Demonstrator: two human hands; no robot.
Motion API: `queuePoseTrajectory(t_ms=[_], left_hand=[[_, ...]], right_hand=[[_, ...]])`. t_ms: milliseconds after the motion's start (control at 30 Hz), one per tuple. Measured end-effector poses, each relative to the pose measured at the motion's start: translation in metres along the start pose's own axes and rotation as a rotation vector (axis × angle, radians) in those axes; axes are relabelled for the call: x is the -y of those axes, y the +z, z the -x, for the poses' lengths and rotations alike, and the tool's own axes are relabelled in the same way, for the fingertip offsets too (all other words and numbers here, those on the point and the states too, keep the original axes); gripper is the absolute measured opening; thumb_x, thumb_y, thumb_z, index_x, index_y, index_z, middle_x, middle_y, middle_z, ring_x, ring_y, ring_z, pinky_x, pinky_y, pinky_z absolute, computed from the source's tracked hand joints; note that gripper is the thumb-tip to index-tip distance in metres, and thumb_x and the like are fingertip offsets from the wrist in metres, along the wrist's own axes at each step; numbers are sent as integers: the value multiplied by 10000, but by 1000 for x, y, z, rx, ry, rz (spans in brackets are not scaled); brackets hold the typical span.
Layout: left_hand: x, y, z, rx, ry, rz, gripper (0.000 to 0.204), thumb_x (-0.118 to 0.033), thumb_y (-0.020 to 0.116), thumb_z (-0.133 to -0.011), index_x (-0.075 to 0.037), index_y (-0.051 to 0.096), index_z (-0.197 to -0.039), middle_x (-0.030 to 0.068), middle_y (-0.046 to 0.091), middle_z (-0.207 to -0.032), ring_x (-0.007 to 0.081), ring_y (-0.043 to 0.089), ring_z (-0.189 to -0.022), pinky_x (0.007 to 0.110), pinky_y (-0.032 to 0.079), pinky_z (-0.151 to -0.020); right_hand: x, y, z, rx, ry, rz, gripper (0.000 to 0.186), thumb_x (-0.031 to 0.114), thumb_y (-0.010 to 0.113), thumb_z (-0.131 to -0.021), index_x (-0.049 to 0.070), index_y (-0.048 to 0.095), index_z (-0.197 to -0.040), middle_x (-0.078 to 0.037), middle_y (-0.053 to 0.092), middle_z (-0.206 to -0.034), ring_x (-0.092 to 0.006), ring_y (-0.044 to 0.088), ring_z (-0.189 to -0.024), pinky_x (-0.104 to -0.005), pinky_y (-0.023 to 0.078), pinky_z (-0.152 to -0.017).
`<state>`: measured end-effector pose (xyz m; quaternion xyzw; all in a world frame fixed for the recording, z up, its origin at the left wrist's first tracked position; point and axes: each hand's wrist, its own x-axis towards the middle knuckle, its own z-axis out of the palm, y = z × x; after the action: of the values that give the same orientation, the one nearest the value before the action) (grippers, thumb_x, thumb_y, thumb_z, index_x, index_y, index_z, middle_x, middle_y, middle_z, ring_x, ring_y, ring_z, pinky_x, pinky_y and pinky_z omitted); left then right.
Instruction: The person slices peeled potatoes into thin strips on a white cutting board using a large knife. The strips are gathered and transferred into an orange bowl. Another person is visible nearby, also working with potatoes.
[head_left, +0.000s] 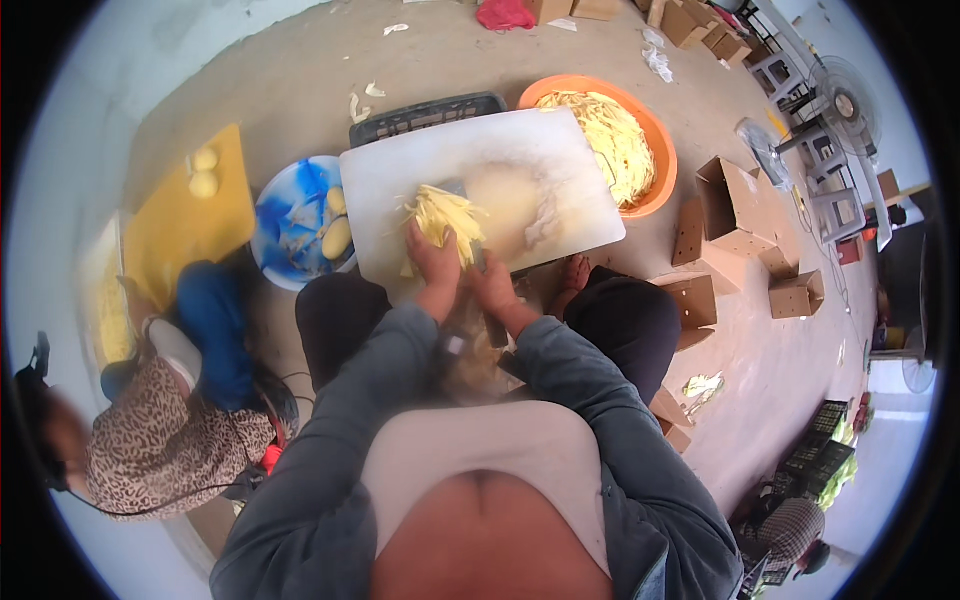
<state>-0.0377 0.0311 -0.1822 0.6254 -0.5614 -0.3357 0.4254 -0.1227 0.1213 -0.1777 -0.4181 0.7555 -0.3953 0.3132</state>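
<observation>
A white cutting board (385,185) lies across in front of my knees, with a wet, brownish stain on its right half. Near its front edge my left hand (436,258) is closed around a bundle of pale yellow potato strips (447,217). Close beside it, my right hand (494,284) is closed on a knife, whose grey blade (477,254) shows in part against the strips. The handle is hidden by the fingers. A few strips stick out past the left hand.
An orange tub (664,165) of cut strips stands beyond the board's right end. Left is a blue-and-white basin (275,262) with peeled potatoes (337,240). A co-worker (165,430) sits by a yellow board (200,235). Cardboard boxes (745,210) and a fan (845,105) stand right.
</observation>
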Motion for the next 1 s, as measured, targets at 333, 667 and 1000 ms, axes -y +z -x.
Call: queuePoseTrajectory(t_ms=[333, 667, 1000], left_hand=[[-5, 0, -2, 32, -29, 91, 682, -259, 623, -872, 46, 346, -1416, 284, 382, -1429, 430, 345, -1331, 467, 259, -1126], [-13, 14, -26, -1, -288, 526, 555, -304, 488, -958, 80, 431, -1355, 260, 481, -1365, 366, 450, -1278, 393, 329, -1087], [-34, -4, -32, -63, -439, 645, 462, -294, 441, -965, 47, 514, -1267, 200, 563, -1230, 309, 546, -1139, 379, 409, -992]], right_hand=[[16, -5, 5, -11, 54, -151, 352, 144, 611, -865, -31, 537, -1160, -236, 638, -838, -320, 650, -681, -401, 519, -625], [4, -15, -9, 118, 220, -310, 372, 154, 587, -898, -57, 509, -1194, -142, 610, -709, -209, 579, -476, -355, 474, -431], [20, -18, -10, 150, 332, -468, 261, 100, 565, -915, -1, 535, -1154, -52, 547, -672, -131, 522, -466, -294, 454, -415]])
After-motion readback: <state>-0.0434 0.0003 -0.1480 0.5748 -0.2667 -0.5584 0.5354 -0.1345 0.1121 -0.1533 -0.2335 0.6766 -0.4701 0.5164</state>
